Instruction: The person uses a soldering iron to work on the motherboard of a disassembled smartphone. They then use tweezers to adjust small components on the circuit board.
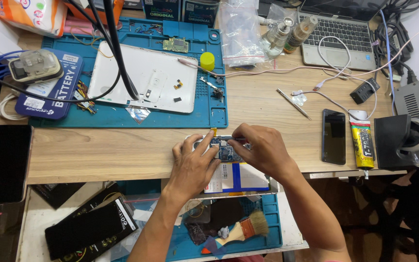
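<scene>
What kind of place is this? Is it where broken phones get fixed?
Most likely, yes: a phone repair bench. Both hands work on an opened device, a blue repair mat holds a white back cover, and a glue tube lies beside a black phone.

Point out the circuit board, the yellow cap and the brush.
circuit board [225,151], head view, blue middle of the board between the hands.
yellow cap [207,61], head view, top of the cap.
brush [254,224], head view, on the bristles.

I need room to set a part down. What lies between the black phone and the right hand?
In the head view, only bare wooden desk lies between the black phone and the right hand.
</scene>
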